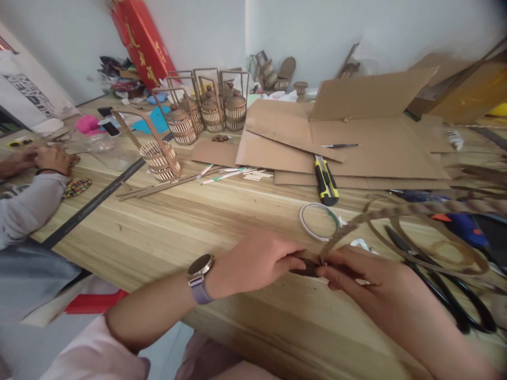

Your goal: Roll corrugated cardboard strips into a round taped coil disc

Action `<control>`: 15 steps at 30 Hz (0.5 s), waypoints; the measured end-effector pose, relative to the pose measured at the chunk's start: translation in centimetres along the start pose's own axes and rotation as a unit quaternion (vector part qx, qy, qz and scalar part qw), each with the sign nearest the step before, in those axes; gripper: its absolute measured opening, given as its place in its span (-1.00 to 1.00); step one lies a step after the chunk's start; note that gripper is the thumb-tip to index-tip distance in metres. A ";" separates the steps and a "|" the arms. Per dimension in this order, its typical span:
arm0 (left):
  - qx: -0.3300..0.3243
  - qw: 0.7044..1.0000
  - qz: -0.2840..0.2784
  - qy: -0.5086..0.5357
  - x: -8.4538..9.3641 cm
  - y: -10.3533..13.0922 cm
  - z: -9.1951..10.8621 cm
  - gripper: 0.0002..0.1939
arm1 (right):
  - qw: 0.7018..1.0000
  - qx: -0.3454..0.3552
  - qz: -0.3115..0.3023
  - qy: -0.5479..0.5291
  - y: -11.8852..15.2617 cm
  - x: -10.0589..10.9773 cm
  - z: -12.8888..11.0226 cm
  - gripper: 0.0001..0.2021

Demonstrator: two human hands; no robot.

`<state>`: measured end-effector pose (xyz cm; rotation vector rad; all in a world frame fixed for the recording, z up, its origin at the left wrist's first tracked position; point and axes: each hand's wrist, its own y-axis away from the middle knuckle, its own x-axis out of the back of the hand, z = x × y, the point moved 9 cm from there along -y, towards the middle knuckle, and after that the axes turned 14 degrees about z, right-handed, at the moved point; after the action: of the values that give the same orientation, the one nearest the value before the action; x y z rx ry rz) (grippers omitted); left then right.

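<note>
My left hand (253, 261), with a watch on its wrist, pinches a small dark brown flat piece (307, 268) between thumb and fingers. At the piece's other edge, my right hand (368, 277) is closed on a long brown strip (380, 212), pressed against the piece. The strip runs up and off to the right. Fingers hide part of the piece, so its full shape does not show. Just beyond the hands lies a roll of tape (303, 221). Large black-handled scissors (439, 285) rest right of my right hand, among loose brown strip coils.
A yellow-black utility knife (327, 182) touches the cardboard (372, 153). Small lidded baskets (212, 119) with tall handles stand at the back, with an unlidded basket (160, 161) nearer. Thin sticks (237, 173) lie between. At left, another person's hands (49, 158) work over the table.
</note>
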<state>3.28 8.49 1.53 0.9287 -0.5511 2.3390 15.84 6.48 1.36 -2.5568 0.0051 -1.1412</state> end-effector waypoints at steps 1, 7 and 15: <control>-0.003 1.000 -0.008 -0.013 -0.1 0.0 0.1 -0.79 | 1.000 -0.001 -0.001 0.000 0.1 -0.2 -0.1 -0.82; -0.008 1.000 -0.007 -0.012 0.0 -0.4 0.0 -0.82 | 0.993 -0.097 0.052 -0.047 0.7 -0.7 0.5 -0.81; -0.032 0.981 0.160 -0.102 0.3 0.9 0.7 -0.30 | 0.956 -0.245 0.086 -0.140 0.8 -1.0 3.0 -0.66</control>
<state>2.91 7.51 2.06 1.1266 -0.9126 2.5022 17.41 6.81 -1.50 -3.0532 0.4897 -0.7731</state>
